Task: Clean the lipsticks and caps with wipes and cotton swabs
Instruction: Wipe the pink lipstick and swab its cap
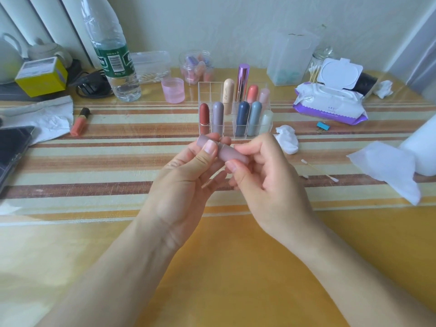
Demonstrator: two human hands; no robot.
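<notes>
A mauve lipstick (230,155) lies sideways between both hands above the table's middle. My left hand (188,168) grips its left end with thumb on top; a thin stick shows under its fingers. My right hand (262,168) pinches its right end, the cap side. Behind them a clear organizer (236,135) holds several capped lipsticks. An open purple wipes pack (330,100) sits at the back right. Two cotton swabs (318,169) lie right of my hands. A crumpled wipe (287,139) rests beside the organizer, and a flat wipe (389,166) lies further right.
A water bottle (113,50), a pink cup (173,90) and a jar of small items (197,67) stand at the back. An orange lipstick (80,121) and tissue (47,116) lie at left, near a dark phone (11,149). A blue clip (320,126) lies by the wipes.
</notes>
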